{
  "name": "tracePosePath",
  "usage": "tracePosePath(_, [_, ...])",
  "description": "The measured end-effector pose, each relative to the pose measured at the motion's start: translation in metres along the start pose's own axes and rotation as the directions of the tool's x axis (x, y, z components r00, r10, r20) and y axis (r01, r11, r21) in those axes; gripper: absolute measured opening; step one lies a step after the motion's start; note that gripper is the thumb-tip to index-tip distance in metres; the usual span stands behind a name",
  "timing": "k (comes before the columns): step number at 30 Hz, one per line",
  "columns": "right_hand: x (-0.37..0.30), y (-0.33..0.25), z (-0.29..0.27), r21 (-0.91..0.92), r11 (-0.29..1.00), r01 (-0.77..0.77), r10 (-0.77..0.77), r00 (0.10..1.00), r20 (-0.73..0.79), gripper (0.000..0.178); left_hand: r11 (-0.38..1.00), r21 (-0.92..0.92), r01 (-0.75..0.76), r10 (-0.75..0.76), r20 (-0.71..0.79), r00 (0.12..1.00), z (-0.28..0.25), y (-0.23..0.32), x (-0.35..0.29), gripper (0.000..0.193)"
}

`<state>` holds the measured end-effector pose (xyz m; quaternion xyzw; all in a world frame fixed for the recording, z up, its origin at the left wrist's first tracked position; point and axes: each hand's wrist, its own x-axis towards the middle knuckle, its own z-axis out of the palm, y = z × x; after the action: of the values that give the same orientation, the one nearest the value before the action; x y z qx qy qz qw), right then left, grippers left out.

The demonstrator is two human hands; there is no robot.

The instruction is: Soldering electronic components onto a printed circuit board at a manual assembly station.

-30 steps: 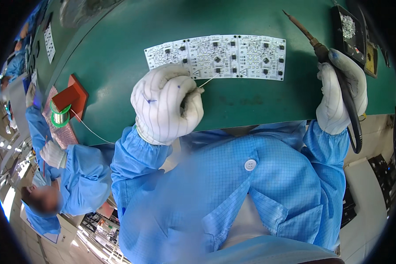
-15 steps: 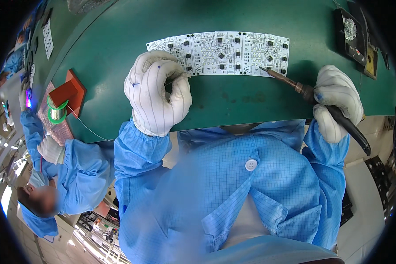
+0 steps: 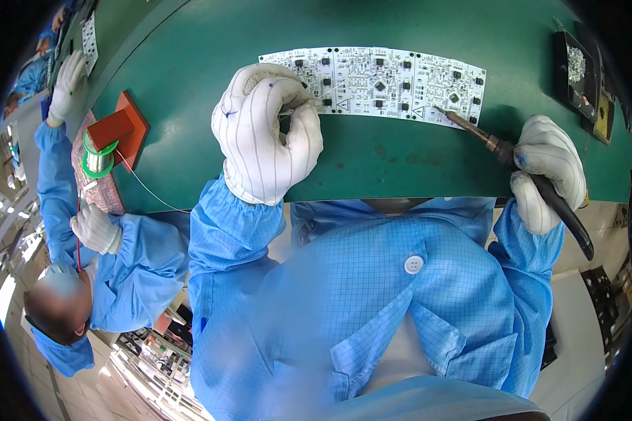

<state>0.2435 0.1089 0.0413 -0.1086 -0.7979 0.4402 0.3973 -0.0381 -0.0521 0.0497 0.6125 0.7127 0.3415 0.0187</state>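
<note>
A long, slightly curved white circuit board (image 3: 372, 84) with small black parts lies on the green table. My left hand (image 3: 268, 133), in a striped white glove, covers the board's lower left corner. Its thumb and fingers are pinched together on a thin solder wire (image 3: 338, 90), whose end reaches over the board. My gloved right hand (image 3: 551, 172) is closed around the dark handle of a soldering iron (image 3: 495, 146). The iron's tip is at the lower edge of the board's right section; whether it touches cannot be made out.
A green-rimmed solder spool (image 3: 98, 160) sits by a red-brown stand (image 3: 135, 130) at left, its wire trailing toward my left sleeve. Black trays (image 3: 576, 67) with silvery bits stand far right. A co-worker in blue (image 3: 144, 256) sits at left, one gloved hand raised.
The view has shifted, so the board sits farther right in it. The solder wire now shows extending from my left fingers over the board. The co-worker's far hand has moved up.
</note>
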Motion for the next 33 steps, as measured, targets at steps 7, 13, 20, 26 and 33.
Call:
tracePosePath(7, [-0.004, 0.001, -0.001, 0.019, 1.0, 0.02, -0.02, 1.0, -0.017, 0.033, 0.998, -0.003, 0.062, -0.062, -0.044, 0.997, -0.001, -0.001, -0.001, 0.013])
tracePosePath(13, [-0.008, 0.002, 0.003, -0.006, 1.0, 0.004, -0.005, 0.994, -0.108, 0.032, 0.984, 0.098, 0.15, -0.131, -0.177, 0.975, -0.006, -0.015, 0.001, 0.007])
tracePosePath(20, [-0.014, 0.002, 0.007, -0.068, 0.997, -0.027, 0.015, 0.983, -0.18, 0.03, 0.967, -0.034, 0.253, -0.256, -0.117, 0.96, -0.003, -0.017, -0.003, 0.007])
tracePosePath(26, [-0.02, -0.003, 0.009, -0.048, 0.991, -0.124, 0.109, 0.967, -0.231, 0.03, 0.983, -0.145, 0.117, -0.115, 0.019, 0.993, -0.002, -0.012, -0.004, 0.014])
tracePosePath(33, [-0.024, -0.001, -0.001, -0.086, 0.991, -0.106, 0.088, 0.977, -0.196, 0.02, 0.993, -0.069, 0.091, -0.09, 0.015, 0.996, -0.002, -0.01, -0.005, 0.014])
